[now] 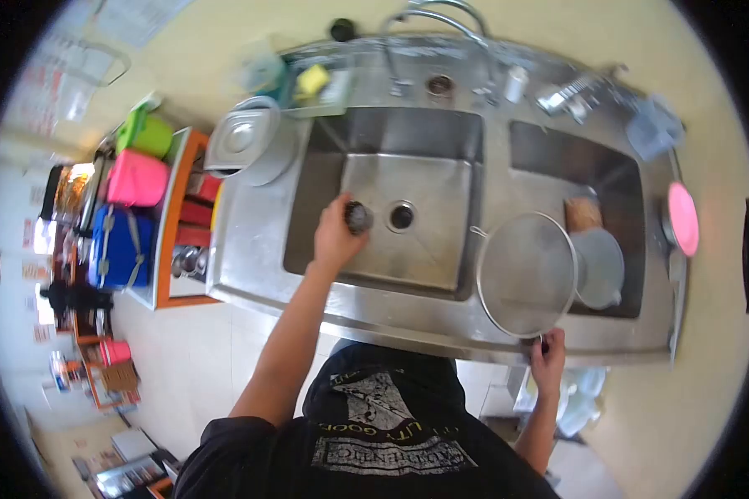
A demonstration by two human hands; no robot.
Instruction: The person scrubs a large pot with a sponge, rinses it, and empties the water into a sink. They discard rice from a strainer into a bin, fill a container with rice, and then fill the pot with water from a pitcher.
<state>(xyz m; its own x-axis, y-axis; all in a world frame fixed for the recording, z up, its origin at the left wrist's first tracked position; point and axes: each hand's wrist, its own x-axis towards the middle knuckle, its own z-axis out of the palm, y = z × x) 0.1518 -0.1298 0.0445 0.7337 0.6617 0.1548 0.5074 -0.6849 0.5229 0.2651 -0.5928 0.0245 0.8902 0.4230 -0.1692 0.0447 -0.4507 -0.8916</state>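
Observation:
My left hand (337,233) is over the left sink basin (383,258), its fingers closed on a small dark grey rounded thing (359,218) that looks like a wire scrubber. Beside it, the drain (401,217) shows in the basin floor. My right hand (548,363) is closed round the handle of a large round mesh strainer (526,274) at the front edge of the sink. The strainer's mesh lies above the divider and part of the right basin (624,179). Under and beside it a translucent bowl (601,270) and a brown item (583,214) are partly hidden.
A lidded metal pot (270,154) stands left of the left basin. A tray (329,96) with a yellow sponge (313,81) sits behind it. Faucets (441,17) rise at the back. To the right are a clear pitcher (653,129) and a pink bowl (682,219).

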